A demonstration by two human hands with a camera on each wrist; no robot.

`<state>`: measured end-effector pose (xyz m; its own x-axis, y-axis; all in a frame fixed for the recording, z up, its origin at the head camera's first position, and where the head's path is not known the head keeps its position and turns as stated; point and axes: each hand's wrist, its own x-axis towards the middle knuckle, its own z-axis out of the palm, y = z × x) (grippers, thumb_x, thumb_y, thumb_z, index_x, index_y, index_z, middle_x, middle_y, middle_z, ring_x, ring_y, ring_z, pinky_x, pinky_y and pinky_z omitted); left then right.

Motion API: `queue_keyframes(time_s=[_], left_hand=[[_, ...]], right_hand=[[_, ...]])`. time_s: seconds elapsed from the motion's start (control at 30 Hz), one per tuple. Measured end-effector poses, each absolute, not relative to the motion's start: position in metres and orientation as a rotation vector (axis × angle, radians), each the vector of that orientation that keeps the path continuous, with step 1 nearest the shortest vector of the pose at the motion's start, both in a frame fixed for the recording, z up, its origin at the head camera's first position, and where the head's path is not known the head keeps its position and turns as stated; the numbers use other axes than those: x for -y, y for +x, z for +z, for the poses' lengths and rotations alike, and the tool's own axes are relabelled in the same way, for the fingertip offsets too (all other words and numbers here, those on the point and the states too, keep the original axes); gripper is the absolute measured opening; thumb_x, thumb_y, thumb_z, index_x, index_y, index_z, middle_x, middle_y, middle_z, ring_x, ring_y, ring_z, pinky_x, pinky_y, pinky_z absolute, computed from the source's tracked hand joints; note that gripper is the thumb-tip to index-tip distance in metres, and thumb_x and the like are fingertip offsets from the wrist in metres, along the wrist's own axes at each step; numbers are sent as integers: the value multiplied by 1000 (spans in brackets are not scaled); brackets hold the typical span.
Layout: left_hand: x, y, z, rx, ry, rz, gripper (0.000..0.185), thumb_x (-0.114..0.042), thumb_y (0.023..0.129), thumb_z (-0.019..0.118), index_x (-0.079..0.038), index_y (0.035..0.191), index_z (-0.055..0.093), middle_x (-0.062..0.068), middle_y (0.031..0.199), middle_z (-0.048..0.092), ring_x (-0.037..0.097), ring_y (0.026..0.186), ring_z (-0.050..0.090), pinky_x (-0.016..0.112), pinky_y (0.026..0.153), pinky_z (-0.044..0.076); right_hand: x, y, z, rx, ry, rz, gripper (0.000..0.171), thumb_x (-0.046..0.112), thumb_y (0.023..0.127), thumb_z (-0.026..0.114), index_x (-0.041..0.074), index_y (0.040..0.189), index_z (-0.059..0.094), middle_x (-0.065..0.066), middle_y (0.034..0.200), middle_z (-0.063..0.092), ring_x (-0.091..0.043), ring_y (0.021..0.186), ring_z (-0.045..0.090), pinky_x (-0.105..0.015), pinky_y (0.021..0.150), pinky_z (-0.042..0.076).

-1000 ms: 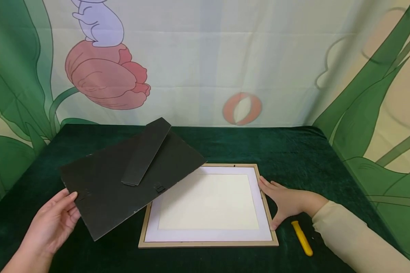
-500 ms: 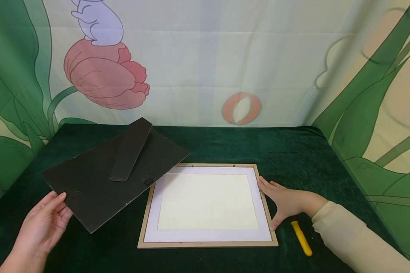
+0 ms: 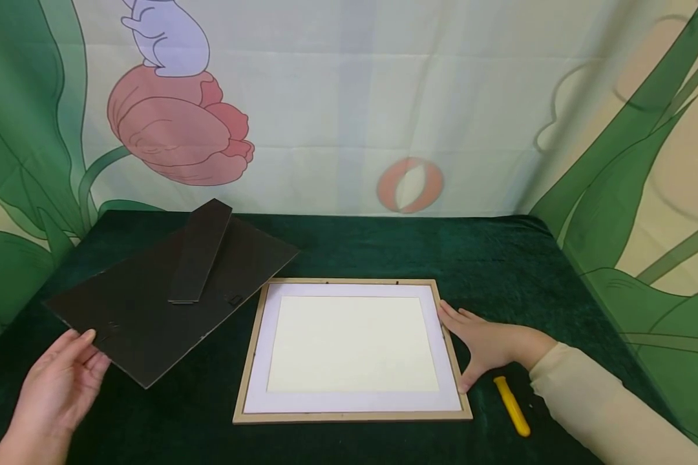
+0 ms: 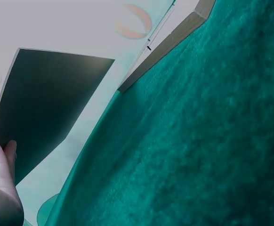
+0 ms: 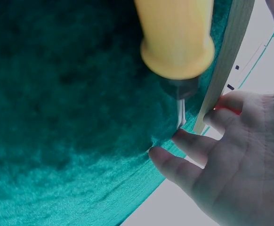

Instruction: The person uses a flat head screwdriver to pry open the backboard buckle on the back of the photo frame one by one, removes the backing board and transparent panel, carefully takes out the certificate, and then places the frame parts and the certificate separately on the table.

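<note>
On the green surface (image 3: 384,248), head view: left hand (image 3: 58,387) grips the black backing board (image 3: 151,303), lifted left of the wooden frame (image 3: 349,416); right hand (image 3: 491,345), fingers relaxed, presses the frame's right edge. Right wrist view alone shows the yellow-handled tool (image 5: 174,37) with its metal tip beside that edge. Bare cloth lies behind the frame.

Hands: two are showing, the left hand (image 3: 58,381) and the right hand (image 3: 491,345).
Frames: one frame (image 3: 351,413) is lying flat on the bench (image 3: 500,258).
Backings: one black backing (image 3: 151,303) is being held, with one stand strip (image 3: 200,252) on it.
Mats: one white mat (image 3: 442,336) is lying in the frame.
Screwdrivers: one yellow screwdriver (image 3: 513,405) is lying on the bench.
</note>
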<state>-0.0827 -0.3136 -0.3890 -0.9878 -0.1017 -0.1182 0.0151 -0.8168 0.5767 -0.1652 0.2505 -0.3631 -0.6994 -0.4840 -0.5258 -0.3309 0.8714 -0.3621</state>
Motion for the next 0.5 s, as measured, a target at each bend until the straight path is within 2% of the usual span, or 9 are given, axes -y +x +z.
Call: queue_keyframes(time_s=[0.27, 0.5], left_hand=[[320, -84, -396, 944, 229, -2822, 20, -2, 87, 43, -4, 103, 54, 11, 96, 61, 21, 84, 59, 31, 66, 48], [326, -87, -397, 934, 313, -2772, 24, -4, 86, 46, -7, 108, 54, 9, 99, 61, 21, 86, 58, 32, 65, 48]], right_hand=[[-252, -166, -366, -2409, -588, -306, 123, 54, 49, 72, 10, 136, -2, -9, 140, -10, -34, 125, 1, -52, 95, 13], [-253, -167, -367, -2414, -586, -298, 124, 55, 48, 71, 11, 136, -3, -8, 140, -10, -33, 125, 1, -51, 95, 13]])
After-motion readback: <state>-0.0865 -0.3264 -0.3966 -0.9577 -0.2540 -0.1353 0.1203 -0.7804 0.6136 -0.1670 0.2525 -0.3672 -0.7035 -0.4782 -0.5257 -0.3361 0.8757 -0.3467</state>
